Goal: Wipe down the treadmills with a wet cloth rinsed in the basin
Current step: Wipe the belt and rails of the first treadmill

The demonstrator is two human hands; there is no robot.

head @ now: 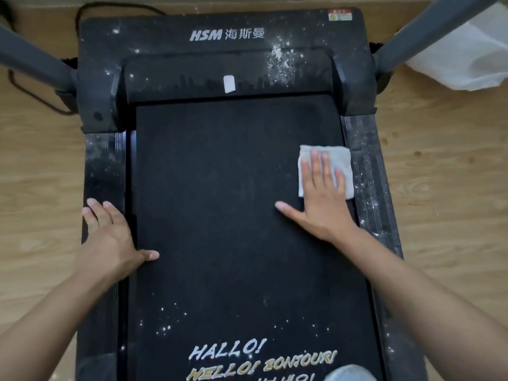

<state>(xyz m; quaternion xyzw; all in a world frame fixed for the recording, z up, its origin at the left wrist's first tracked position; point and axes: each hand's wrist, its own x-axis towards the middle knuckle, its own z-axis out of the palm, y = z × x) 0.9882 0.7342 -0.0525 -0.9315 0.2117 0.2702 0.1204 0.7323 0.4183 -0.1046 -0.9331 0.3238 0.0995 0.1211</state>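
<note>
Dust lies in white specks on the black treadmill [233,229], which fills the middle of the view and stands on a light wooden floor [439,188]. The thickest white patch [280,64] sits on the black front cover [165,50], to the right of the white "HSM" letters. A small white tag [229,83] is stuck on the cover just above the belt.

A white square cloth [342,160] lies flat on the wide black running belt [220,174], near its right edge and just beside the shiny black right side rail [368,166]. The right hand [321,204] lies on top of the cloth. Its fingers are straight and a little spread, and they press down flat on the cloth. They do not pinch it. The thumb sticks out to the left and touches the belt.

The left hand [107,237] rests on the shiny black left side rail [104,166]. Its fingers are open and point forward along the rail. The thumb reaches to the side onto the edge of the belt. This hand holds nothing.

Two grey posts rise from the front corners, one on the left [35,61] and one on the right [428,31]. A thin black cable [24,89] loops on the floor by the left post. A white see-through plastic sheet [467,56] lies on the floor behind the right post. White and gold words [228,353] such as "HALLO!" are printed on the near end of the belt, with more white specks around them.
</note>
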